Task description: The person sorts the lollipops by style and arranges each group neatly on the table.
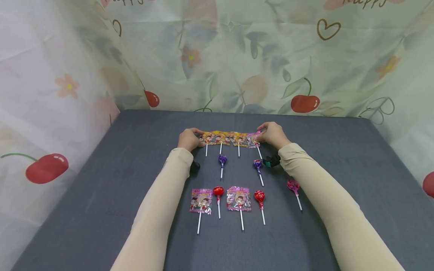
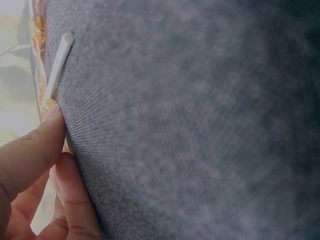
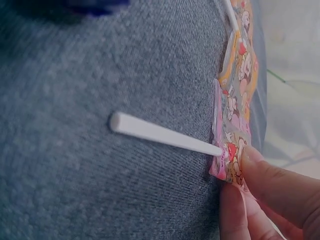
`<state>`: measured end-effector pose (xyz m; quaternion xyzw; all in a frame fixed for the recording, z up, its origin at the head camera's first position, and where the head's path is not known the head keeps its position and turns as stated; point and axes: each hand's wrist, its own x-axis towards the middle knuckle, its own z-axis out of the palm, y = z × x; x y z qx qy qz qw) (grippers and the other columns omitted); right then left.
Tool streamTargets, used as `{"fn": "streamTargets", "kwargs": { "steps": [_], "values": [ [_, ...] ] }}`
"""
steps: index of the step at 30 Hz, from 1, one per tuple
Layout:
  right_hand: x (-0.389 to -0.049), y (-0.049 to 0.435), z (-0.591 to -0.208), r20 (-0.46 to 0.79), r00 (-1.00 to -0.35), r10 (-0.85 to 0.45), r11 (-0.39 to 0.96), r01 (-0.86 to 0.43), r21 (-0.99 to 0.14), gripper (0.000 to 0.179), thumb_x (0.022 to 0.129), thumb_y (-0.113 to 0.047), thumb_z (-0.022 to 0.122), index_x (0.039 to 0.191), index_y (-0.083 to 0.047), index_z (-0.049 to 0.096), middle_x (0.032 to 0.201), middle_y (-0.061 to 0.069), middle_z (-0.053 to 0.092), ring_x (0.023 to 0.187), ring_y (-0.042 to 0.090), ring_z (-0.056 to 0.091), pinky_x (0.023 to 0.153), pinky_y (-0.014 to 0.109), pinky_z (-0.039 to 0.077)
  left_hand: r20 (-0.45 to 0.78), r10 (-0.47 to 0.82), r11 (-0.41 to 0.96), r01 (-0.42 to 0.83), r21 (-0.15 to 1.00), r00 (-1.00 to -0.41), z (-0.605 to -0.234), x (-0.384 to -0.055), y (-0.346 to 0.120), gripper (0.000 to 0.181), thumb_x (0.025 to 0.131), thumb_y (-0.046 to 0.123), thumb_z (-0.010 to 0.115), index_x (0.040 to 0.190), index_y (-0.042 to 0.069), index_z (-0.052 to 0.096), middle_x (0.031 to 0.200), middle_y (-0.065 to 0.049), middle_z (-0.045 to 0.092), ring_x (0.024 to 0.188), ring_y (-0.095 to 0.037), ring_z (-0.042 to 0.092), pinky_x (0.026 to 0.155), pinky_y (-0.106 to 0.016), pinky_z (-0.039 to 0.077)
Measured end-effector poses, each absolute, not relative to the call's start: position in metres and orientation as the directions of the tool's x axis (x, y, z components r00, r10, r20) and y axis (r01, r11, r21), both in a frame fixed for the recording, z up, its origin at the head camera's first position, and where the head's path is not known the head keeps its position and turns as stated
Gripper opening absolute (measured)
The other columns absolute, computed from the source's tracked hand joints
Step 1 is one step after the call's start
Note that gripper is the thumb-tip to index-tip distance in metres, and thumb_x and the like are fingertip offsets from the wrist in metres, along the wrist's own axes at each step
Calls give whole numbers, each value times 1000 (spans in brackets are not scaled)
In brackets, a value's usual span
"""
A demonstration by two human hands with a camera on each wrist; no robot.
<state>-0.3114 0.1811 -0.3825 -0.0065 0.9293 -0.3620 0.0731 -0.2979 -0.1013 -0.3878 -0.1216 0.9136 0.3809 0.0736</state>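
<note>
A row of flat-wrapped lollipops lies across the far part of the table. Three have orange wrappers, and a pink-wrapped lollipop [image 1: 252, 140] forms the right end. My left hand [image 1: 190, 139] pinches the edge of the leftmost orange-wrapped lollipop [image 1: 208, 138]; in the left wrist view the thumb [image 2: 37, 150] presses its wrapper beside the white stick [image 2: 60, 65]. At the other end, my right hand [image 1: 274, 135] pinches the pink wrapper between thumb [image 3: 272, 185] and fingers. That lollipop's stick [image 3: 165, 136] points toward the near side, slightly slanted.
Two purple ball lollipops [image 1: 222, 160] [image 1: 257, 164] lie nearer than the row. Closer still are two pink-wrapped flat lollipops [image 1: 201, 201] [image 1: 239, 198], two red ball lollipops [image 1: 218, 191] [image 1: 259, 196] and a pink ball lollipop [image 1: 293, 185] by the right forearm. Patterned cloth [image 1: 237, 56] borders the grey table [image 1: 101, 180].
</note>
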Motion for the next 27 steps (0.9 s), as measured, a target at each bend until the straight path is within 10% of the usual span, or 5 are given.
{"fn": "streamTargets", "kwargs": {
  "steps": [27],
  "values": [
    [-315, 185, -383, -233, -971, -49, 709, 131, -693, 38, 87, -11, 72, 121, 2, 63, 108, 18, 64, 71, 5, 58, 64, 19, 48, -218, -175, 677, -278, 681, -960, -391, -301, -102, 44, 79, 7, 80, 120, 14, 68, 142, -14, 51, 133, -31, 44, 109, -40, 37]
  ]
}}
